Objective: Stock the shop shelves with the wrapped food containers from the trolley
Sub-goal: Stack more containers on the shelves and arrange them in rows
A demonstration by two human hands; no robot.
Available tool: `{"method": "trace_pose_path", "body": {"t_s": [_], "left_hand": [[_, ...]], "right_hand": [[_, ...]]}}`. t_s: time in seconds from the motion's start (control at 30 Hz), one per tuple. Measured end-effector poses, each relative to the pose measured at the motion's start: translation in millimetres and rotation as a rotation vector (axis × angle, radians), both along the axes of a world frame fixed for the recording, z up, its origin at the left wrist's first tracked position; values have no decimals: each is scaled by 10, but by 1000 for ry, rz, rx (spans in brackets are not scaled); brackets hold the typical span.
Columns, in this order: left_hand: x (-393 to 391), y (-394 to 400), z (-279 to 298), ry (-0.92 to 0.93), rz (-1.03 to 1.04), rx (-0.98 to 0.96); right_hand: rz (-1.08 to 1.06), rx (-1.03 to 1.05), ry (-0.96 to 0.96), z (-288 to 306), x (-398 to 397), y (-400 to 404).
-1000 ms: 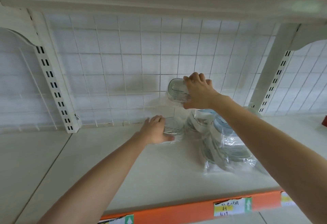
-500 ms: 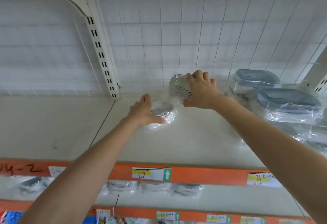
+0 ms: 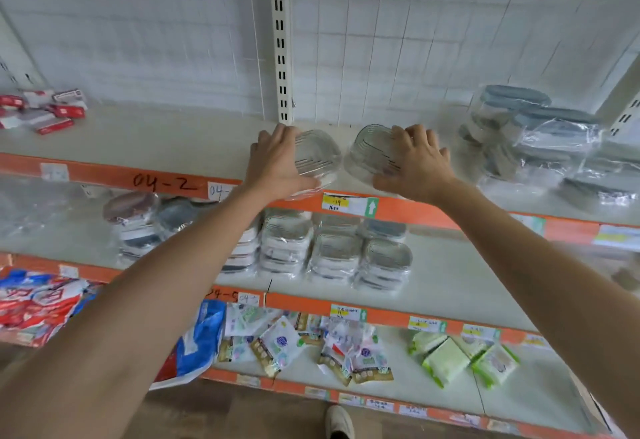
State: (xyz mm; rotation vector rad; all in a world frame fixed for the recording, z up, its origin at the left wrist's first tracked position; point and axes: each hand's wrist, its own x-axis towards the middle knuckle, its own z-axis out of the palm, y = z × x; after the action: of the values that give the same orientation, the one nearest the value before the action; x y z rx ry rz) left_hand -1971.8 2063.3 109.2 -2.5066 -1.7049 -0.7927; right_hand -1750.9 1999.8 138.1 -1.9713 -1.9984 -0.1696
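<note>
Both containers are now sitting nearer the shelf's front edge than half a second ago. Left hand is curling around the left container; right hand is gripping the right container. Containers are lying side by side, just apart, each inboard of its hand, with stacked wrapped containers farther right.

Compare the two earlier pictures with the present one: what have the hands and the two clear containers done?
The left container and right container have come forward from the back grid to the shelf's front edge. The left hand and right hand each still hold one. The blue-lidded packs stayed put.
</note>
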Motion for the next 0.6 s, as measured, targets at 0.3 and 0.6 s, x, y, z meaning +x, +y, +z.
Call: {"method": "trace_pose_path", "body": {"t_s": [0.3,0.6], "left_hand": [[-247,-926,-669,24,-57,154],[-30,-1122,-1339,165,-105,-200]], "right_hand": [[-16,-72,18,-513,51,-897],[7,-272,-90,-1434,162,-1259]]}}
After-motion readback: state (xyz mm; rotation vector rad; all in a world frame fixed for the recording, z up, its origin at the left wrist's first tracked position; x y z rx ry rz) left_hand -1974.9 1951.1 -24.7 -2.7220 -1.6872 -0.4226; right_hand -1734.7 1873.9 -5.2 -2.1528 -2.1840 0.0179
